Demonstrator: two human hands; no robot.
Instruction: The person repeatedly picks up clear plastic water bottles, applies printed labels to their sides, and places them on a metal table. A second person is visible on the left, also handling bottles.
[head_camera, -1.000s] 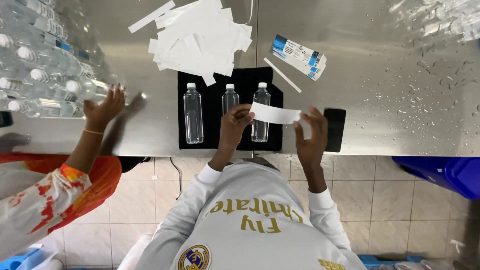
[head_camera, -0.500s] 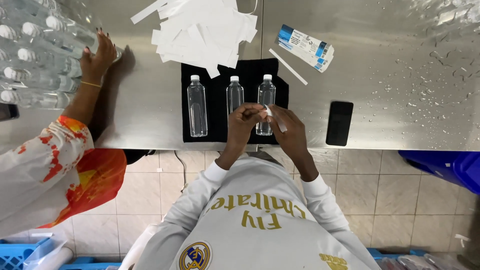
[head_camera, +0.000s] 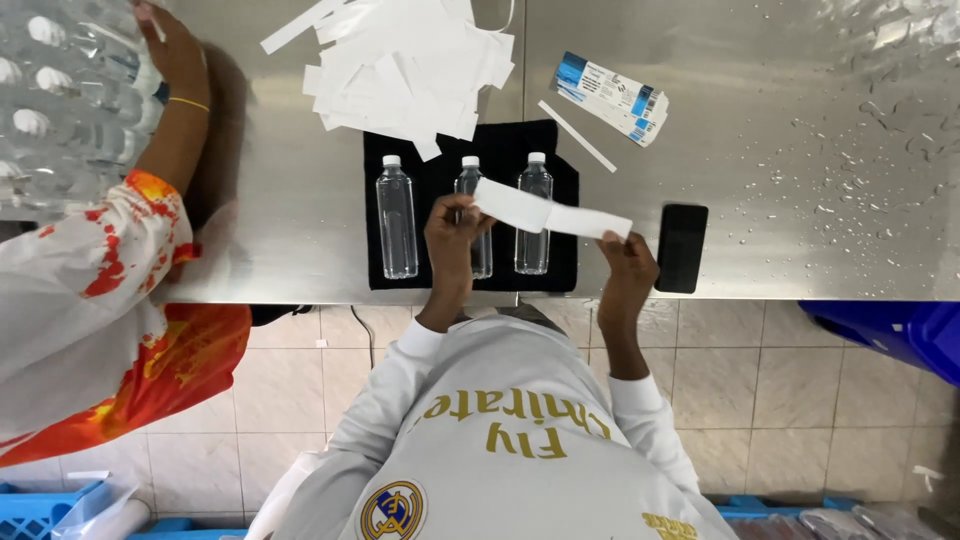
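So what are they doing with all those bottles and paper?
A person in a white shirt holds a white paper strip stretched between the left hand and right hand, over three clear bottles lying on a black mat. More strips are piled beyond on the steel table, with a phone at the right. A co-worker's hand reaches into a bottle pack.

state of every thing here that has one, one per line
left hand: pinching one end of the paper strip
right hand: pinching the other end
paper strip: held stretched over the bottles
three bottles: capped, lying on the black mat
paper pile: loose, scattered
phone: screen dark, flat on the table
coworker's hand: on the bottle pack
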